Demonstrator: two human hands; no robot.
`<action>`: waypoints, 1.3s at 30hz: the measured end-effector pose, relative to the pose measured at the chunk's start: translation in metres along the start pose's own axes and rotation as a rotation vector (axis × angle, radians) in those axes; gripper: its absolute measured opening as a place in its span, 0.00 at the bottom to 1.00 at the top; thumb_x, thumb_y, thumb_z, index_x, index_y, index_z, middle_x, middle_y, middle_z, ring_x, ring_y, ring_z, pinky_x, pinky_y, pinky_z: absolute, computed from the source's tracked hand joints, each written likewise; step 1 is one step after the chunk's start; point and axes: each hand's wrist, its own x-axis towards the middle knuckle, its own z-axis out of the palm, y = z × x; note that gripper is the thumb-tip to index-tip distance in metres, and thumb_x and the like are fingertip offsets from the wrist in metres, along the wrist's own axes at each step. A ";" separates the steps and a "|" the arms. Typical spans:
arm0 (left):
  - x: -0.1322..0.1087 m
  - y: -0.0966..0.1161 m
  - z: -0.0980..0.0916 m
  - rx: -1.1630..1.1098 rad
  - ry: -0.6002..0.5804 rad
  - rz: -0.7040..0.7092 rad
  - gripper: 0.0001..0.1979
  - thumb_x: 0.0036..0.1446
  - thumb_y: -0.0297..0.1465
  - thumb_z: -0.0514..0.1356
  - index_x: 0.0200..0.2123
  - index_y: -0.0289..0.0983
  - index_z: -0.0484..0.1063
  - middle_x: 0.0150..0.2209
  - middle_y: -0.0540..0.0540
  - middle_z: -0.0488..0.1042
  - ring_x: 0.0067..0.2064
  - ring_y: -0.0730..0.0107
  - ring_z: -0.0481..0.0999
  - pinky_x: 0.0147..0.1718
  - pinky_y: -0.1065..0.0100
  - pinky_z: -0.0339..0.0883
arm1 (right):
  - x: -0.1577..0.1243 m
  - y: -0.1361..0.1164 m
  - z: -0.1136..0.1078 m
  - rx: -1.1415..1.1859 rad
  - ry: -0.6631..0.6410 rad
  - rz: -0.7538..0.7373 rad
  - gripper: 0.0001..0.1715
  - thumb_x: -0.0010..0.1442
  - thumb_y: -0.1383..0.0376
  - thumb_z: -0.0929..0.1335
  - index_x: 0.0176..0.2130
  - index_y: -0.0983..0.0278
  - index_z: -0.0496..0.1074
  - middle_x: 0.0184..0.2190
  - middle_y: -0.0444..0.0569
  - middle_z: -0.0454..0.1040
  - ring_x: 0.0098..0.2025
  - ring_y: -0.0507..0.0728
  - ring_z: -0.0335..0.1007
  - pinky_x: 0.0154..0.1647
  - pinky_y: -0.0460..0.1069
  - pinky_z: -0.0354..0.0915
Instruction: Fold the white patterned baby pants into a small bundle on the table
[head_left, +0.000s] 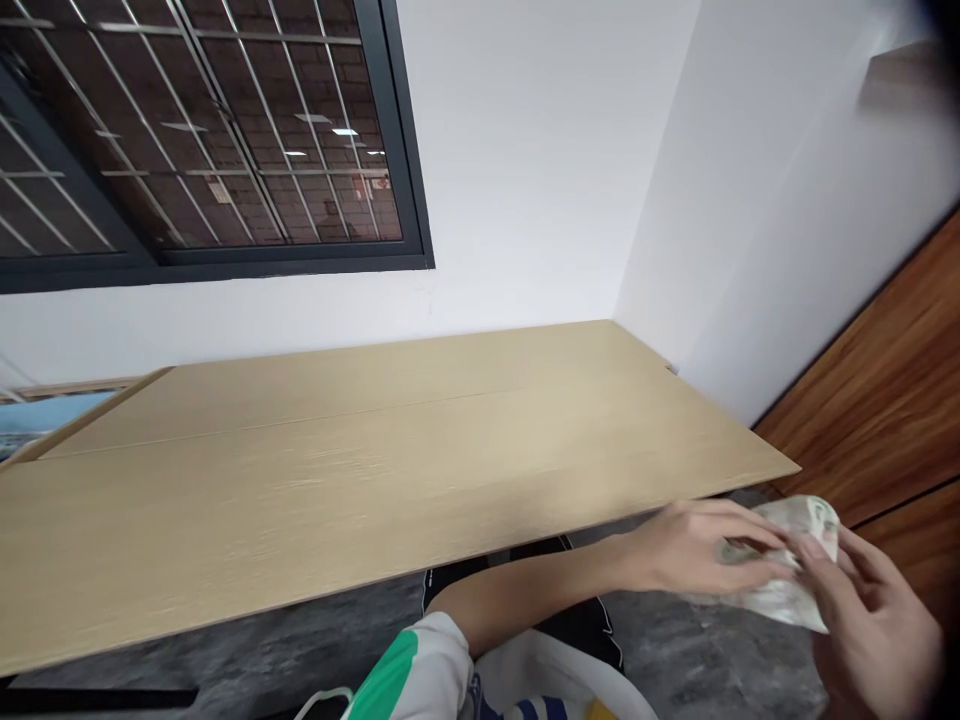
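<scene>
A thin, pale, crumpled packet with greenish print (810, 515) is held off the right front corner of the table; whether it is paper or plastic I cannot tell. My right hand (874, 605) grips its right side between thumb and fingers. From the left, my left hand (709, 548) reaches across with its fingers closed on the packet's near part. Part of the packet is hidden behind the fingers, which are slightly blurred. Both hands are in the air, beyond the table's front edge.
A light wood table (420, 450) spans the view, against a white wall (540, 150). Upper left is a barred window (225, 130). Brown wooden panels (885, 370) stand close on the right. Grey floor (690, 655) shows below, and something light blue (56, 412) lies past the table's left end.
</scene>
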 end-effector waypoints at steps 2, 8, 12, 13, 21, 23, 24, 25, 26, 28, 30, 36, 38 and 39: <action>0.002 0.004 -0.008 0.013 0.116 -0.058 0.13 0.62 0.35 0.65 0.48 0.39 0.82 0.49 0.43 0.83 0.50 0.62 0.83 0.56 0.63 0.76 | -0.004 -0.023 0.014 0.042 0.022 0.078 0.38 0.55 0.42 0.73 0.62 0.44 0.71 0.53 0.58 0.80 0.50 0.75 0.80 0.34 0.66 0.81; -0.003 0.033 -0.077 0.115 0.283 -0.117 0.17 0.65 0.41 0.62 0.48 0.35 0.80 0.45 0.40 0.83 0.42 0.65 0.83 0.45 0.64 0.79 | 0.002 -0.063 0.036 0.116 -0.063 -0.053 0.32 0.56 0.45 0.75 0.59 0.44 0.74 0.53 0.50 0.80 0.41 0.68 0.81 0.25 0.59 0.77; -0.027 0.056 -0.161 0.344 0.440 -0.148 0.17 0.66 0.43 0.61 0.45 0.37 0.80 0.42 0.43 0.83 0.43 0.64 0.82 0.45 0.63 0.78 | 0.024 -0.071 0.039 0.016 -0.024 -0.174 0.27 0.58 0.45 0.75 0.52 0.52 0.80 0.44 0.52 0.82 0.23 0.57 0.68 0.16 0.53 0.62; -0.035 0.061 -0.182 0.397 0.458 -0.157 0.16 0.65 0.44 0.62 0.43 0.37 0.80 0.41 0.44 0.83 0.43 0.64 0.82 0.46 0.63 0.77 | 0.031 -0.074 0.043 0.000 -0.045 -0.209 0.25 0.58 0.45 0.75 0.50 0.54 0.80 0.41 0.51 0.82 0.23 0.56 0.66 0.18 0.53 0.61; -0.083 0.077 -0.272 0.703 0.545 -0.311 0.17 0.66 0.46 0.59 0.41 0.41 0.81 0.40 0.46 0.83 0.44 0.60 0.81 0.38 0.66 0.75 | 0.088 -0.103 0.133 0.085 -0.439 -0.487 0.19 0.60 0.47 0.75 0.41 0.58 0.79 0.39 0.49 0.81 0.37 0.59 0.76 0.39 0.53 0.72; -0.091 0.072 -0.285 0.729 0.557 -0.368 0.18 0.67 0.47 0.58 0.41 0.41 0.80 0.41 0.46 0.83 0.44 0.60 0.80 0.37 0.67 0.73 | 0.101 -0.104 0.163 0.074 -0.497 -0.521 0.19 0.62 0.48 0.74 0.43 0.59 0.80 0.40 0.49 0.81 0.38 0.58 0.76 0.41 0.53 0.71; -0.096 0.067 -0.293 0.751 0.553 -0.393 0.18 0.67 0.47 0.57 0.41 0.41 0.79 0.41 0.46 0.82 0.44 0.61 0.79 0.38 0.67 0.73 | 0.107 -0.104 0.178 0.073 -0.531 -0.534 0.18 0.63 0.49 0.73 0.44 0.59 0.80 0.41 0.49 0.81 0.38 0.58 0.76 0.41 0.53 0.71; -0.100 0.060 -0.301 0.780 0.544 -0.411 0.18 0.68 0.46 0.56 0.42 0.41 0.79 0.42 0.45 0.82 0.44 0.61 0.78 0.40 0.66 0.73 | 0.114 -0.103 0.193 0.070 -0.571 -0.545 0.17 0.65 0.50 0.71 0.45 0.59 0.80 0.42 0.50 0.81 0.39 0.59 0.76 0.42 0.53 0.71; -0.105 0.051 -0.310 0.810 0.531 -0.423 0.18 0.69 0.46 0.54 0.41 0.41 0.78 0.42 0.45 0.81 0.45 0.62 0.78 0.43 0.66 0.72 | 0.119 -0.102 0.209 0.064 -0.613 -0.554 0.16 0.67 0.52 0.70 0.46 0.60 0.80 0.43 0.50 0.82 0.41 0.59 0.76 0.44 0.53 0.71; -0.116 0.029 -0.329 0.856 0.508 -0.445 0.18 0.69 0.45 0.52 0.41 0.40 0.77 0.43 0.44 0.78 0.46 0.62 0.76 0.47 0.65 0.71 | 0.130 -0.097 0.244 0.041 -0.689 -0.567 0.16 0.69 0.57 0.66 0.48 0.61 0.80 0.46 0.52 0.82 0.43 0.60 0.76 0.47 0.54 0.70; -0.127 0.002 -0.346 0.874 0.503 -0.513 0.18 0.69 0.44 0.51 0.40 0.40 0.76 0.44 0.43 0.76 0.47 0.61 0.75 0.50 0.63 0.70 | 0.138 -0.089 0.280 0.003 -0.755 -0.562 0.16 0.68 0.62 0.64 0.48 0.61 0.80 0.47 0.52 0.82 0.45 0.61 0.76 0.49 0.54 0.70; -0.148 -0.078 -0.383 0.888 0.516 -0.825 0.16 0.67 0.38 0.52 0.34 0.38 0.74 0.33 0.45 0.77 0.40 0.61 0.74 0.43 0.65 0.69 | 0.158 -0.048 0.394 -0.132 -0.899 -0.527 0.13 0.66 0.68 0.64 0.42 0.63 0.79 0.40 0.51 0.81 0.42 0.59 0.75 0.48 0.51 0.67; -0.150 -0.102 -0.392 0.887 0.535 -0.875 0.13 0.67 0.35 0.52 0.38 0.36 0.75 0.34 0.46 0.78 0.37 0.63 0.74 0.39 0.67 0.68 | 0.163 -0.033 0.428 -0.184 -0.915 -0.549 0.13 0.66 0.70 0.63 0.41 0.64 0.78 0.42 0.52 0.80 0.47 0.59 0.73 0.52 0.51 0.66; -0.151 -0.114 -0.397 0.891 0.544 -0.902 0.12 0.67 0.34 0.53 0.40 0.36 0.75 0.35 0.46 0.78 0.37 0.64 0.74 0.38 0.67 0.67 | 0.165 -0.026 0.444 -0.210 -0.922 -0.553 0.13 0.66 0.71 0.63 0.42 0.64 0.78 0.44 0.53 0.80 0.49 0.59 0.72 0.53 0.51 0.65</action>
